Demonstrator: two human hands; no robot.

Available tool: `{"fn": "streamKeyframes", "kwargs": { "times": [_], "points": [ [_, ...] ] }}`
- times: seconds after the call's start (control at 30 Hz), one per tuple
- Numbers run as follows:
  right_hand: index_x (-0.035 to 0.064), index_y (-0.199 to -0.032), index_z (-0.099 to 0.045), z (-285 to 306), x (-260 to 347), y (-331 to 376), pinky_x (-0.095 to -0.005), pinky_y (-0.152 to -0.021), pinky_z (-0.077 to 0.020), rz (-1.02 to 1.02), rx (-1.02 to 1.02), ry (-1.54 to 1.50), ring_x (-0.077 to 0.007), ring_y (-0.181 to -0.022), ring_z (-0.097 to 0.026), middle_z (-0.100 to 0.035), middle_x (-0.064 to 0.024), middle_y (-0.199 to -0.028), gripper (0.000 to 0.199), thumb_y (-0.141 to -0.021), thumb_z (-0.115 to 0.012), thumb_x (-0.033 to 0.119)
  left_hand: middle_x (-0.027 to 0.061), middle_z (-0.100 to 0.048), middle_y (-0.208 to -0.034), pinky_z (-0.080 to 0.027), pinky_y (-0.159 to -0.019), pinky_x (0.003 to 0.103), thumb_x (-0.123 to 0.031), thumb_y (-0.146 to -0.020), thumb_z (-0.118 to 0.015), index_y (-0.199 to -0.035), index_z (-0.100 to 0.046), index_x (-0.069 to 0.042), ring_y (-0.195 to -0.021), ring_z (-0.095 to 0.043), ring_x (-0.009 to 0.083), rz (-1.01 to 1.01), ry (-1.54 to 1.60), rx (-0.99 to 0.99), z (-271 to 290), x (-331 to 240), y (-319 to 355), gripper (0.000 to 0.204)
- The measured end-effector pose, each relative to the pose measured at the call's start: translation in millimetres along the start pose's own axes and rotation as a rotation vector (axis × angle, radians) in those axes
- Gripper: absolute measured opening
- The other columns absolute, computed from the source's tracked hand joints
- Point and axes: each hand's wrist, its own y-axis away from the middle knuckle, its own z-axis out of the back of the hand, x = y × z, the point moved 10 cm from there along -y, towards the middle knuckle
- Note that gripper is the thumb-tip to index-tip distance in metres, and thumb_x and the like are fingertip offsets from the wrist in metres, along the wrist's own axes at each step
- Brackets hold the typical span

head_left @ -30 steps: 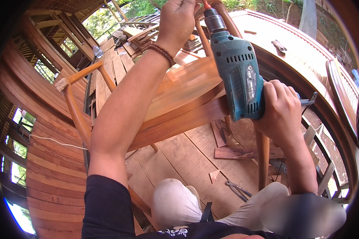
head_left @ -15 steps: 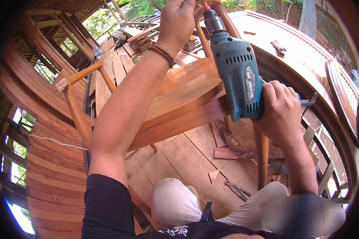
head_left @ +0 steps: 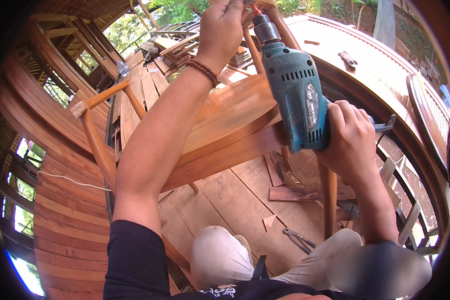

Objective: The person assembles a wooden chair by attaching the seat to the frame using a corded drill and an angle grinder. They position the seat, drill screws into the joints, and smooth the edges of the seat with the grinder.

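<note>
A teal power drill [head_left: 297,97] with a dark metal chuck is held by its handle in my right hand [head_left: 349,131], fingers wrapped round it. Its orange-red tip points up toward the far edge of the picture, close by my left hand [head_left: 222,31]. The left fingers are closed by that tip, cut off at the top, and what they grip is hard to make out. A brown bead bracelet [head_left: 203,69] circles my left wrist. Under both arms is a wooden chair with a broad, smooth seat [head_left: 230,117] and rounded legs and arms.
A pair of pincers [head_left: 299,241] and a small wood offcut [head_left: 269,222] lie on the plank floor [head_left: 225,200] before my knees. Dark boards [head_left: 305,193] rest beneath the chair. Stacked planks stand at the back; a white cord [head_left: 72,180] runs at the left.
Almost nothing differs. The drill and my right hand have shifted very slightly left, while my left hand stays at the drill's tip.
</note>
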Motion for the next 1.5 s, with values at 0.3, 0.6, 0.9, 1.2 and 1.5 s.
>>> {"fn": "streamKeyframes", "kwargs": {
  "times": [0.3,0.6,0.9,1.2,1.5],
  "points": [
    [0.0023,-0.090,-0.055,-4.5,-2.8,0.3,-0.0414,-0.074,-0.0473,-0.008,0.014,-0.031,-0.0317,-0.083,-0.062,-0.059,-0.0131,-0.087,0.032,-0.065,-0.072,0.012,0.0081,-0.065,-0.112,-0.049,-0.091,0.026,-0.017,-0.107,-0.040,-0.127,-0.056,0.005,-0.102,-0.062,0.0136,0.011,0.086,0.011,-0.6,4.9,-1.4,0.034],
    [0.0022,-0.096,-0.056,-7.1,-6.7,2.0,-0.0421,-0.074,-0.0478,-0.021,0.024,-0.047,-0.0341,-0.078,-0.061,-0.059,-0.0142,-0.089,0.045,-0.060,-0.080,0.016,0.0086,-0.065,-0.112,-0.050,-0.093,0.026,-0.016,-0.107,-0.038,-0.127,-0.055,0.005,-0.102,-0.062,0.0145,0.015,0.096,0.003,-0.6,6.4,-2.2,0.033],
    [0.0030,-0.099,-0.058,2.4,-3.8,4.2,-0.0400,-0.075,-0.0488,0.021,-0.068,-0.053,-0.0309,-0.084,-0.063,-0.060,-0.0121,-0.094,0.047,-0.058,-0.078,0.014,0.0085,-0.065,-0.115,-0.050,-0.093,0.027,-0.019,-0.107,-0.038,-0.129,-0.054,0.003,-0.103,-0.063,0.0146,0.052,0.126,0.037,4.5,12.4,-0.5,0.034],
    [0.0033,-0.105,-0.059,17.4,-15.9,21.8,-0.0394,-0.074,-0.0496,0.078,-0.123,-0.043,-0.0291,-0.084,-0.063,-0.061,-0.0111,-0.095,0.053,-0.057,-0.079,0.017,0.0099,-0.063,-0.118,-0.048,-0.099,0.030,-0.019,-0.107,-0.038,-0.130,-0.053,0.002,-0.111,-0.061,0.0179,0.055,0.270,0.069,0.4,15.3,-4.5,0.034],
    [0.0005,-0.113,-0.060,42.9,-56.8,37.5,-0.0443,-0.079,-0.0513,0.030,-0.147,-0.090,-0.0376,-0.092,-0.063,-0.062,-0.0165,-0.105,0.066,-0.057,-0.088,0.022,0.0083,-0.065,-0.108,-0.053,-0.089,0.028,-0.016,-0.098,-0.052,-0.121,-0.056,0.002,-0.099,-0.064,0.0152,-0.031,0.198,0.107,-27.1,8.1,-3.8,0.029]
  ]
}}
